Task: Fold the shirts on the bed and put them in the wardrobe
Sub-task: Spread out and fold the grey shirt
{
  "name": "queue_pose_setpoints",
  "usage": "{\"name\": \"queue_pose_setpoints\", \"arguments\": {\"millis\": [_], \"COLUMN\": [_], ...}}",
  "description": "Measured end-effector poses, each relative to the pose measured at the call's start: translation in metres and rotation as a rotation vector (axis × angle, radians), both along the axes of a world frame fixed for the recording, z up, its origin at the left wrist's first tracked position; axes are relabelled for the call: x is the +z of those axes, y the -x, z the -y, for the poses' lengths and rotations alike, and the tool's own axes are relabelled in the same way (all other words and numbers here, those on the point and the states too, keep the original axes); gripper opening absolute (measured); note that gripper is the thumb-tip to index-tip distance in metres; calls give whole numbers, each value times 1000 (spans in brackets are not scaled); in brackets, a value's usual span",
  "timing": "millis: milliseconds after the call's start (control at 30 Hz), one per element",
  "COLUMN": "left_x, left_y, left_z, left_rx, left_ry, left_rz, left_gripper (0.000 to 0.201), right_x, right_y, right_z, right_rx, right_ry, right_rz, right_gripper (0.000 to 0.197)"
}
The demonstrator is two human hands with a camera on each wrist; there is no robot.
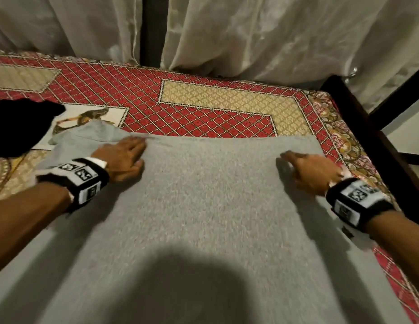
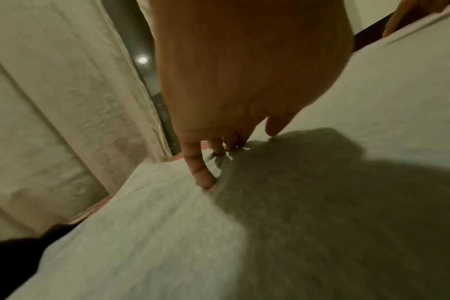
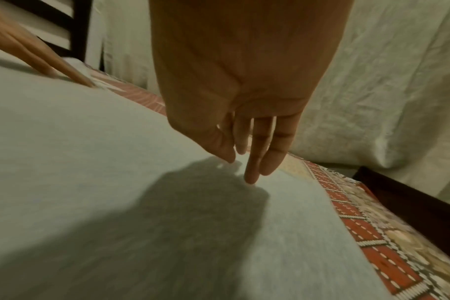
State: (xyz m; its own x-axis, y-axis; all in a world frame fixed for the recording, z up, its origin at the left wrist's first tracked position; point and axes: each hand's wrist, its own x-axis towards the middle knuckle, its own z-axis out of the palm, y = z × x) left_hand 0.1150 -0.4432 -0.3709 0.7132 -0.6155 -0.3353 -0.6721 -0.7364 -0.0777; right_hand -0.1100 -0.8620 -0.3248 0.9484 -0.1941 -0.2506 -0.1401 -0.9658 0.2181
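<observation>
Lying flat across the near part of the bed [image 1: 229, 94] is the grey shirt [image 1: 203, 206], which is serving as the landmark here; its far hem is running straight across the patterned red and gold bedspread [image 1: 138, 90]. A rounded shadow is falling on the shirt's nearest portion. The left hand [image 1: 123, 160] is resting on the shirt's far left corner, its grip spread with the fingers straight and pressing the cloth down; in the left wrist view the fingertips [image 2: 206, 182] are digging into a small pucker of fabric. The right hand [image 1: 314, 174] is sitting over the shirt's far right corner, its grip likewise apart and holding nothing, the straight fingertips [image 3: 251, 178] just touching the cloth in the right wrist view. A sleeve [image 1: 86, 136] is trailing off the shirt's far left corner, crumpled. Left of that sleeve a black garment [image 1: 19, 127] is lying on the bedspread, partly covering a white printed cloth [image 1: 91, 118]. Beyond the shirt, past the bed's far edge, pale curtains [image 1: 274, 36] are hanging.
</observation>
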Motion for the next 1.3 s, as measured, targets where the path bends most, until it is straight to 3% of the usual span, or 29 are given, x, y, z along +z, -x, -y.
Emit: {"name": "queue_pose_setpoints", "arguments": {"millis": [100,267,367,500,700,767,867,1033,1200,1300], "left_x": [-9,-1,0,3,9,13,27,45,58,65], "left_y": [-30,-63,-80,-107,-134,-132,-124,-110,-108,-105], "left_z": [22,30,22,9,-6,-10,-14,-15,-25,-33], "left_rx": [67,-5,-2,58,26,-25,-94,-119,-142,-135], "left_ry": [103,359,268,201,-1,-33,153,318,252,160], "left_rz": [87,215,127,-16,51,169,311,221,86,93], "left_gripper": [83,43,43,47,10,12,25,47,48,48], "right_x": [-23,-29,-34,-46,-38,-36,-35,-30,-19,-11], "right_y": [-47,-74,-83,-97,-94,-87,-76,-64,-53,-37], "right_z": [45,69,79,91,98,99,101,104,101,99], "right_rx": [-139,-209,-203,-254,-335,-337,-350,-401,-418,-415], "right_ry": [59,46,49,11,13,13,13,35,64,63], "right_rz": [-36,146,173,239,358,414,455,456,484,483], "right_gripper": [16,27,39,30,23,21,19,24,25,25]}}
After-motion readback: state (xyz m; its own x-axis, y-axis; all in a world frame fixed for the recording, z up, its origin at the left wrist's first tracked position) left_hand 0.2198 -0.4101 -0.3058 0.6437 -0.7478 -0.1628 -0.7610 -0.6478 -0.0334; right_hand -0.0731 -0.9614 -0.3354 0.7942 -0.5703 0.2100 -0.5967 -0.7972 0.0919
